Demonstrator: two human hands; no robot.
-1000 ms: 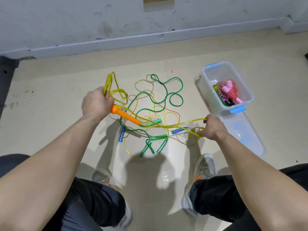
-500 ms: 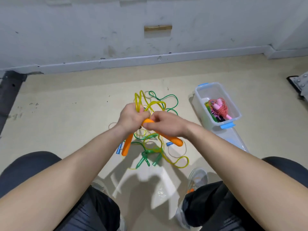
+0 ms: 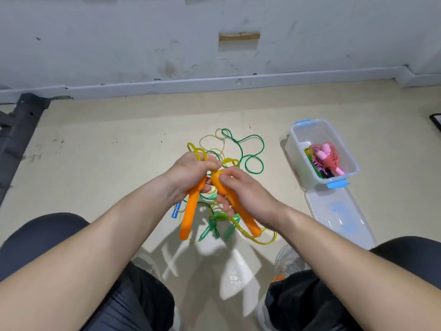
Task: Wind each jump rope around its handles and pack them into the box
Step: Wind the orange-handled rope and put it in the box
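Note:
My left hand [image 3: 191, 173] grips one orange handle [image 3: 189, 216] of a yellow jump rope together with gathered yellow loops [image 3: 198, 151]. Close beside it, my right hand [image 3: 245, 194] grips the second orange handle [image 3: 241, 211]; both handles point down toward me, their tops nearly touching. More yellow cord [image 3: 262, 240] trails on the floor below. Under my hands lies a tangle of a green rope [image 3: 250, 151] with green handles [image 3: 210, 230], and a thin pale cord with a blue handle [image 3: 175, 212]. The clear box [image 3: 298, 149] at the right holds a wound pink rope [image 3: 327, 156].
The box's clear lid [image 3: 338, 216] lies flat on the floor in front of the box. My knees and shoes [image 3: 286, 261] frame the bottom of the view. A grey wall and baseboard [image 3: 214, 82] run behind the pile. A dark mat [image 3: 16, 130] lies at far left.
My hands, apart a second ago with the yellow rope stretched between them, have come together over the pile. The right hand now holds the second orange handle, brought beside the first.

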